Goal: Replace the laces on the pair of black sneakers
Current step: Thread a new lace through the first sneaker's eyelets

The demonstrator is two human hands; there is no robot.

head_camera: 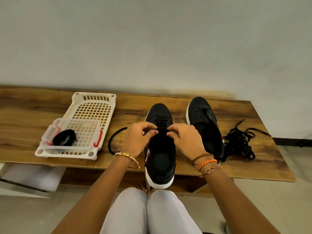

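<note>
- black was the near sneaker [160, 149], which stood on the wooden table [253, 157] with its heel over the front edge, toe pointing to the wall.
- the left hand [136, 141] and the right hand [185, 141] were both over its eyelets, fingers curled, each pinching the lace [161, 124] at the middle rows; the first rows near the toe already looked threaded.
- a free part of this lace made a loop [113, 142] on the table to the left of the left hand.
- the second sneaker [206, 125] lay just beside, to the right, with bare eyelets and no lace in it.
- a tangled pile of black laces [239, 142], probably the old ones, was touching its right side.
- at the left, a clear box [70, 132] sat in a white basket [94, 107] and held one more coiled black lace [64, 137], i think the new one for the second sneaker.
- risk: the heel hung past the edge, so a strong pull toward the body could drag the sneaker off the table.
- risk: the two ends could become unequal if one hand pulled more, and then the last rows would come short on one side.
- risk: all laces were black, so an old one could be taken by mistake.
</note>
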